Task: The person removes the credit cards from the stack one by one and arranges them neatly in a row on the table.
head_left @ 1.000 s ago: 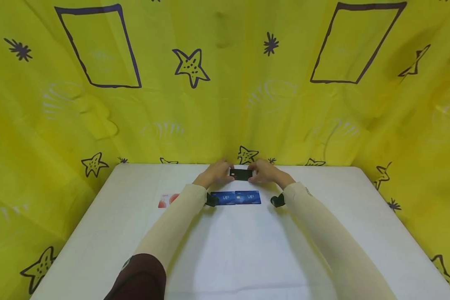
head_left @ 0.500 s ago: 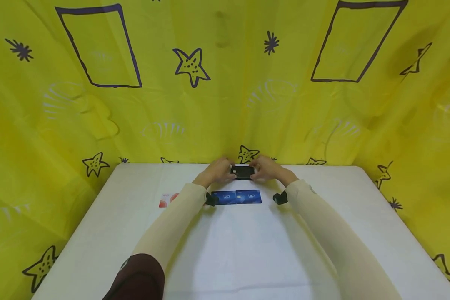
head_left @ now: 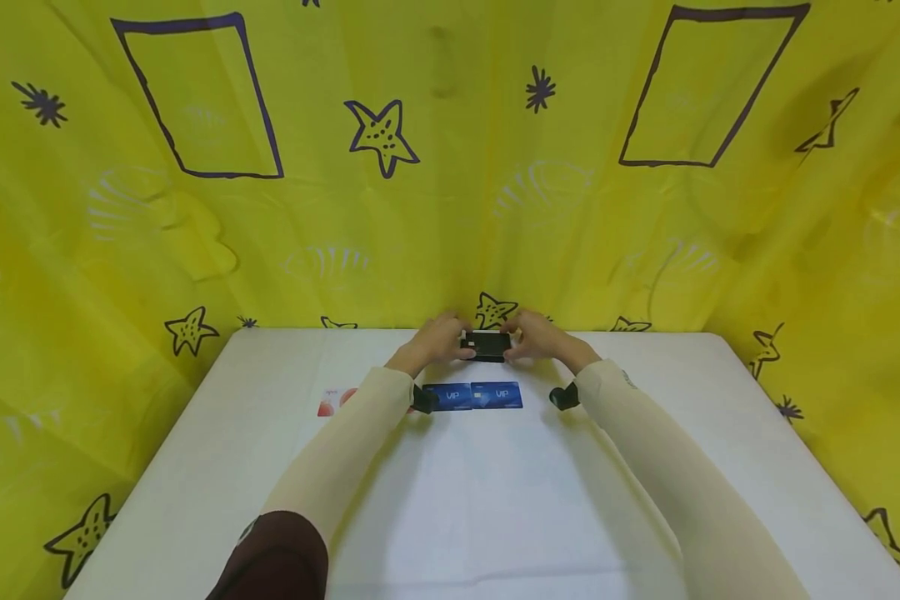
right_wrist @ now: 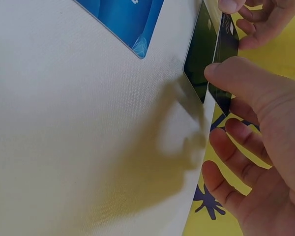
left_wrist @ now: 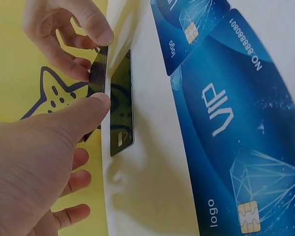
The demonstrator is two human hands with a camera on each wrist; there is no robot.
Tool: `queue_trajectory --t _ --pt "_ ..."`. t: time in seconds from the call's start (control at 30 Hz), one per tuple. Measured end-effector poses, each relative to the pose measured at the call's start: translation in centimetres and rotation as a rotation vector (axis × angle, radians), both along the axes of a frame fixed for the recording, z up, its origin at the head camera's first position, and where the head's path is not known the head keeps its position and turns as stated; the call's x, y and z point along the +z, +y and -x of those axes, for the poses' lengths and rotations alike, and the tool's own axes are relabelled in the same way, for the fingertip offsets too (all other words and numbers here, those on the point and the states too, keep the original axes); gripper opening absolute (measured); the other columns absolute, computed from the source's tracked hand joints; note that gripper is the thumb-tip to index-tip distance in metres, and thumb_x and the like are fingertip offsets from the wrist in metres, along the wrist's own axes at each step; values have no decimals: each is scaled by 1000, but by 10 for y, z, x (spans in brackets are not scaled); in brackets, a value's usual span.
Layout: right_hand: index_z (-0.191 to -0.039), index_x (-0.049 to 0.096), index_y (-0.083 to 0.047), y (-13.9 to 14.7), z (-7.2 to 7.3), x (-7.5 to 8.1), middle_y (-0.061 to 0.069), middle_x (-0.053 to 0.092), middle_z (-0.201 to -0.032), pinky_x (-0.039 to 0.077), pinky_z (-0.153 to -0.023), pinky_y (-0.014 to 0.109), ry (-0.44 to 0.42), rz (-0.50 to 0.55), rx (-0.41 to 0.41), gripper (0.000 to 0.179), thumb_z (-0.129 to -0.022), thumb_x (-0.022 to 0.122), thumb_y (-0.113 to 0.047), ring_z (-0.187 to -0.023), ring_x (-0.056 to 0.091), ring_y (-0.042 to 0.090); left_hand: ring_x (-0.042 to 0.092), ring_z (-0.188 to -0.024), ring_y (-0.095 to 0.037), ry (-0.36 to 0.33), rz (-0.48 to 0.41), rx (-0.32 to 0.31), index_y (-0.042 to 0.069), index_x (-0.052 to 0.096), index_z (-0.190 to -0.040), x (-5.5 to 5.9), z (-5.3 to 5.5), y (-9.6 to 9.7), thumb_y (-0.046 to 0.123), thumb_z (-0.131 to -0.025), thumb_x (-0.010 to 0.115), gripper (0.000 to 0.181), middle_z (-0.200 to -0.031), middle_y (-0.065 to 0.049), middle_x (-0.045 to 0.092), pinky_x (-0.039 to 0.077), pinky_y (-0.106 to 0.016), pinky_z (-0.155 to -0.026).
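Observation:
Both hands hold a black card (head_left: 491, 346) by its two short ends, near the far edge of the table. My left hand (head_left: 438, 342) pinches one end, thumb on the near face, and my right hand (head_left: 537, 337) pinches the other. In the left wrist view the held card (left_wrist: 99, 69) is tilted up over a second black card (left_wrist: 121, 108), which lies flat on the table. The right wrist view shows the lying card (right_wrist: 199, 56) just beside the raised card (right_wrist: 226, 64). Nearer to me, two blue VIP cards (head_left: 497, 395) lie side by side.
A red and white card (head_left: 330, 402) lies left of the blue ones, partly hidden by the left forearm. White cloth covers the table (head_left: 480, 500). A yellow curtain (head_left: 450, 217) with starfish drawings hangs right behind its far edge.
The held black card has risen slightly and shifted a little to the right with both hands. The blue cards and the red and white card stay put.

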State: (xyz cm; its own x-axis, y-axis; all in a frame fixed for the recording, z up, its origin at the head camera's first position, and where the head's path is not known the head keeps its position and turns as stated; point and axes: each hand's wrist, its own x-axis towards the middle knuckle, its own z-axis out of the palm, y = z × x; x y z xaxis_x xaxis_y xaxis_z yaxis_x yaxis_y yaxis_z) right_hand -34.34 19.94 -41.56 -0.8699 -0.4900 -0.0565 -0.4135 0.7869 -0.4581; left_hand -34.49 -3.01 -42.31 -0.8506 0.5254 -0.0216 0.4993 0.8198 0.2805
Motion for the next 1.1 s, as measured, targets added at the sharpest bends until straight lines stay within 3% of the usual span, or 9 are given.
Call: queue_trajectory --t 0.37,0.67,1.1 --pt "-128 67 4 13 -6 3 21 61 -121 56 -89 43 16 -24 21 48 -87 82 -17 -101 63 33 57 -112 -26 3 -33 -29 7 67 -131 4 -7 6 36 -93 77 49 -122 -12 63 46 -42 -101" --pt "-125 68 6 31 -18 9 21 63 -116 56 -84 41 80 -9 83 47 -86 82 -15 -95 64 33 59 -107 -24 77 -53 -128 5 70 -127 2 -9 16 39 -91 79 50 -116 -11 67 47 -38 -96" --pt "-124 68 5 54 -37 12 22 62 -119 56 -83 43 68 12 79 45 -85 82 -14 -96 64 36 55 -100 -20 90 -90 -157 7 73 -121 0 -25 35 40 -91 78 45 -110 -7 65 47 -35 -91"
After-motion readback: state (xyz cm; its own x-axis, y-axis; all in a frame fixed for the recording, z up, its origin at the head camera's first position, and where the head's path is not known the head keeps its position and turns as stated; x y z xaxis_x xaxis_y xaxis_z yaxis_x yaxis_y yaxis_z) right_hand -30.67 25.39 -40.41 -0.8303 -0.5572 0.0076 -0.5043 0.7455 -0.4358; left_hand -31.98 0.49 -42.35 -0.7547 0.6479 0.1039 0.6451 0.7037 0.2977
